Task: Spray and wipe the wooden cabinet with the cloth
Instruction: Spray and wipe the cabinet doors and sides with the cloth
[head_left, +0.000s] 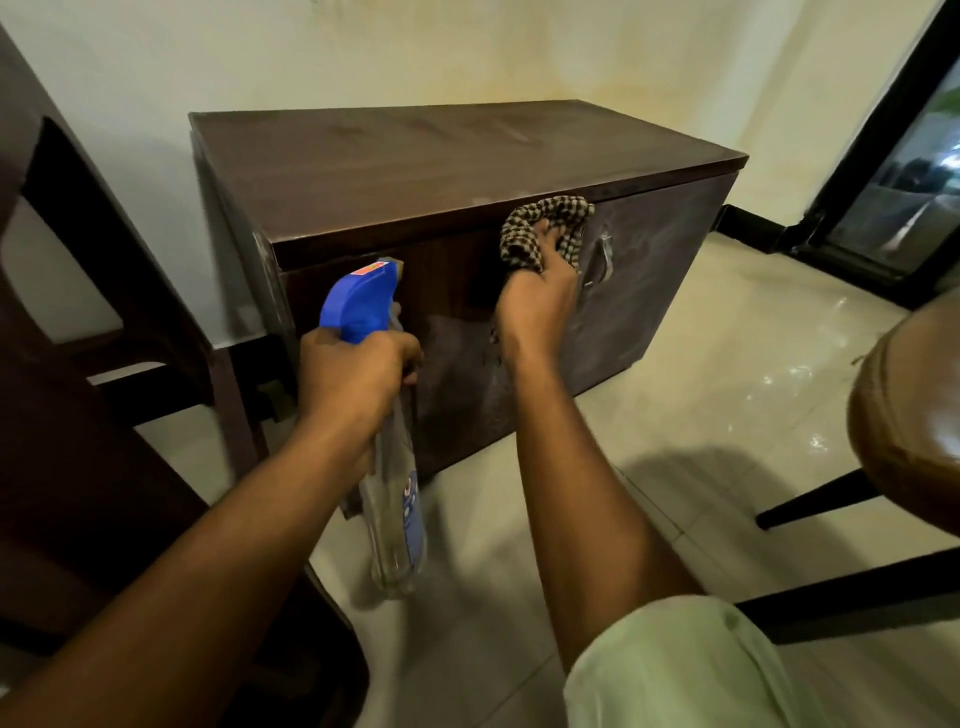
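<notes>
At the cabinet (415, 156), left grip (353, 374) clasps the near-upright spray bottle (358, 306), nozzle forward; right grip (535, 299) clutches cloth (522, 231).

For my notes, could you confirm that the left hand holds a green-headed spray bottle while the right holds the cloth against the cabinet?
No: in the head view the spray bottle in the left hand has a blue head, not green; the rest is right.

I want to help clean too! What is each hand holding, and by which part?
The left hand grips the spray bottle by its neck. The right hand holds the checked cloth, bunched, against the cabinet front.
</notes>
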